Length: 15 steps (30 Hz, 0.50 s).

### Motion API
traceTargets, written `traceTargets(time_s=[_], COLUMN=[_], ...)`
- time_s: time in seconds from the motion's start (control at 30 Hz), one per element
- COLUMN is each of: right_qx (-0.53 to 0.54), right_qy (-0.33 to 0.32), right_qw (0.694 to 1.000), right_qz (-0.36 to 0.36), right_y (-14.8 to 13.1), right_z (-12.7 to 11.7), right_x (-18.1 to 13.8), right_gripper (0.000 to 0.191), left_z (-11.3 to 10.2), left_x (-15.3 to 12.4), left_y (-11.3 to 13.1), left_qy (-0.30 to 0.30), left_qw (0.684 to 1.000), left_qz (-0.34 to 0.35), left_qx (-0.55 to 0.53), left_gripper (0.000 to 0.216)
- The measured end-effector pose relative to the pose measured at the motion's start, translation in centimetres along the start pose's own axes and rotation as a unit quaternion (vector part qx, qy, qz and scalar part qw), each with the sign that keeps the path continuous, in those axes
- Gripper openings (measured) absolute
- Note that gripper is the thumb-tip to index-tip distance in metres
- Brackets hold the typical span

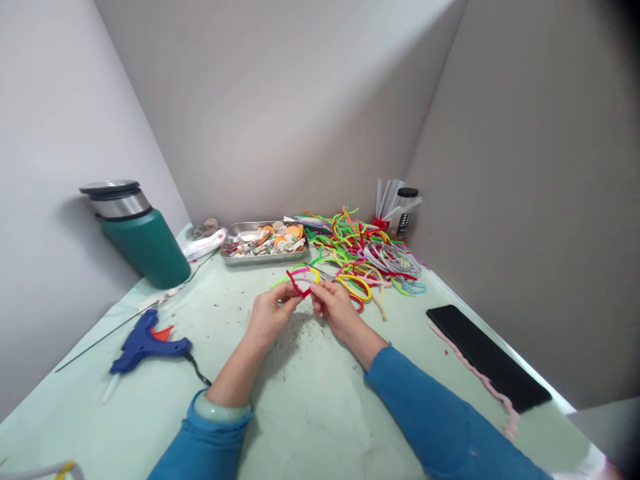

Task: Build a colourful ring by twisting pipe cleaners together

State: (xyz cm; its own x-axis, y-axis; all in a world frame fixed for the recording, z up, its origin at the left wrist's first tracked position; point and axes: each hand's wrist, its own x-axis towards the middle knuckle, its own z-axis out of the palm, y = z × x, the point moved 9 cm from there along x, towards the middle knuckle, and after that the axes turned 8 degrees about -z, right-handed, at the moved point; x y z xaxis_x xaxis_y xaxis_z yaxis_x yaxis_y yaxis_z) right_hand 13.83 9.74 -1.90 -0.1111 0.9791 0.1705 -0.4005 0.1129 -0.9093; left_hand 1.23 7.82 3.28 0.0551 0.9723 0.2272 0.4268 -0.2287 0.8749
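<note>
A red pipe cleaner (294,283) is bent between my two hands above the middle of the table. My left hand (271,312) pinches it from the left, thumb and fingers pressed together. On the other side my right hand (334,308) grips it close to the left fingertips. Pink, yellow and green lengths show just behind the red one; whether they are joined to it I cannot tell. Scissors (361,289) with yellow and red handles lie right behind my right hand, partly covered by it.
A metal tray (265,260) of small cut pieces and a heap of pipe cleaners (345,230) lie at the back. A green bottle (145,247) and a blue glue gun (145,343) are left. At right are a black phone (487,357) and a pink pipe cleaner (470,370).
</note>
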Motion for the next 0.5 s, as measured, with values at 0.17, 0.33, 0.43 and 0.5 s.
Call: traceTargets(time_s=[0.17,0.33,0.43,0.5], right_qx=[0.002,0.001,-0.003,-0.011], right_qy=[-0.001,-0.006,-0.009,-0.010], right_qw=[1.000,1.000,1.000,1.000], right_qz=[0.003,0.008,0.007,0.006], right_y=[0.01,0.07,0.02,0.03], right_z=[0.02,0.01,0.00,0.03], right_x=[0.01,0.01,0.09,0.15], right_gripper=[0.029,0.029,0.029,0.031], left_z=[0.09,0.27,0.22,0.12], left_x=[-0.02,-0.10,-0.18,-0.26], left_y=[0.08,-0.15,-0.04,0.20], left_qy=[-0.009,-0.020,-0.017,-0.008], left_qw=[1.000,0.999,0.999,1.000], left_qz=[-0.003,-0.004,0.005,0.017], left_qx=[0.000,-0.039,-0.034,-0.017], left_gripper=[0.014,0.014,0.015,0.016])
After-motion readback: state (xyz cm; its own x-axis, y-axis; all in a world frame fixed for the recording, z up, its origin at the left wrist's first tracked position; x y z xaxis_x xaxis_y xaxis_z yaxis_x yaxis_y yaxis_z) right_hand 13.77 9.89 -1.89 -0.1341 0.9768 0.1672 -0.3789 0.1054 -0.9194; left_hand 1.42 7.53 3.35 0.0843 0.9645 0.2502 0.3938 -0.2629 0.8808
